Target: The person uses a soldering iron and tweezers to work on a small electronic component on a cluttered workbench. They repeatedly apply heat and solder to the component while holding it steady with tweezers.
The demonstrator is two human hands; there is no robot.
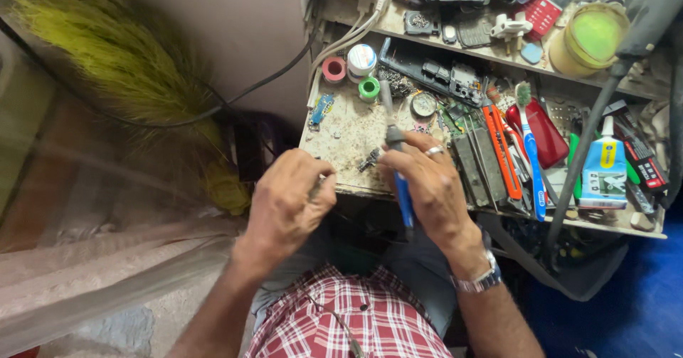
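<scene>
Counts relative to workbench (341, 141):
- Two hands above front edge: left hand (288, 205), right hand (430, 183).
- One blue-handled tool (400, 180) in right hand.
- Three tape rolls (361, 70) at rear left.
- One toothbrush (530, 148) toward right.
- One glue bottle (605, 169) at far right.
- One yellow jar (589, 39) on shelf behind.

A small electronics repair stall: the worn counter (348, 134) is crowded with solder spools (361, 58) at its back edge, circuit boards (455, 80), a glue bottle (605, 169) to its right, and phone parts on the shelf (455, 41) above.
</scene>
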